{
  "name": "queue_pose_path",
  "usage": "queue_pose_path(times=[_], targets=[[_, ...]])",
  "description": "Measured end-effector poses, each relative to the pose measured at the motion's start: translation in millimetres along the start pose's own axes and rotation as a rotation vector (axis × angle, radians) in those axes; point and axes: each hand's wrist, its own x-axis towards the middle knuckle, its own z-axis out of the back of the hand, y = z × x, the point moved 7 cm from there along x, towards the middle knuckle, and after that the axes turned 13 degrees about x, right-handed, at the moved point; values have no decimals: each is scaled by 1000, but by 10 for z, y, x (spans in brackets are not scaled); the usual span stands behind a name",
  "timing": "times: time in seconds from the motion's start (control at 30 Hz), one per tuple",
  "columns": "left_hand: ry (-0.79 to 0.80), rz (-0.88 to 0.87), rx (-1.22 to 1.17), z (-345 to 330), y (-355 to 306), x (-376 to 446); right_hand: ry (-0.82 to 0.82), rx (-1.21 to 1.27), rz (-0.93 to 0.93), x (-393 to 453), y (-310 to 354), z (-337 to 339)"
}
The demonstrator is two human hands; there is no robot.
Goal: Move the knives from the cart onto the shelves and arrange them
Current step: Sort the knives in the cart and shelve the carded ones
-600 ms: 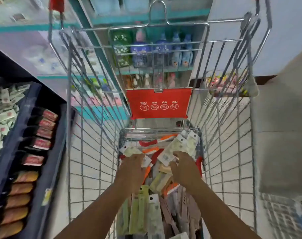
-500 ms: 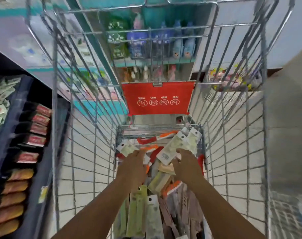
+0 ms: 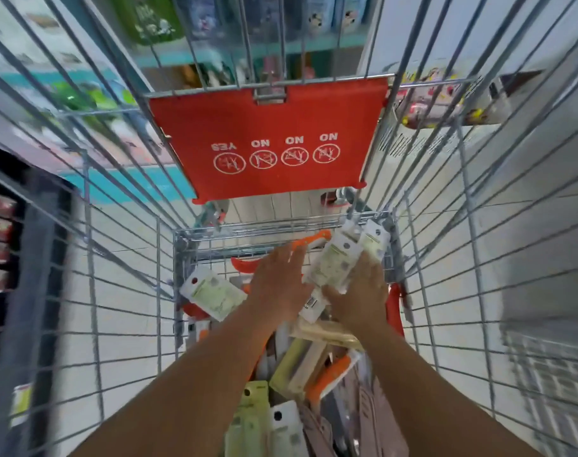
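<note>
Deep inside a silver wire shopping cart (image 3: pixel 129 291), the right hand (image 3: pixel 358 296) grips several pale green carded knife packs (image 3: pixel 342 262); the left hand (image 3: pixel 277 282) reaches flat, fingers straight. Many packaged knives (image 3: pixel 281 410) remain heaped below, none visibly shelved.

1. The cart (image 3: pixel 446 258), a silver wire basket with a red flap (image 3: pixel 271 136) at its far end, is holding a loose heap of packaged knives (image 3: pixel 301 364).
2. Pale green and white card packs (image 3: pixel 338 262) are leaning up against the far right corner.
3. Another white pack (image 3: pixel 212 293) is lying tilted at the left.
4. Orange-handled knives (image 3: pixel 330 374) are showing among the heap.
</note>
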Motion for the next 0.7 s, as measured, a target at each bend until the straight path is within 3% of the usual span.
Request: queue_pose_path(times=[0.2, 0.3, 0.6, 0.7], targets=[[93, -42, 60, -316, 116, 292, -31, 58, 40, 163, -28, -17], [66, -72, 29, -342, 85, 253, -29, 139, 67, 150, -24, 27], [-54, 56, -182, -583, 217, -420, 218, -20, 168, -498, 197, -339], [-43, 81, -259, -709, 250, -567, 203, -40, 148, -603, 204, -390]])
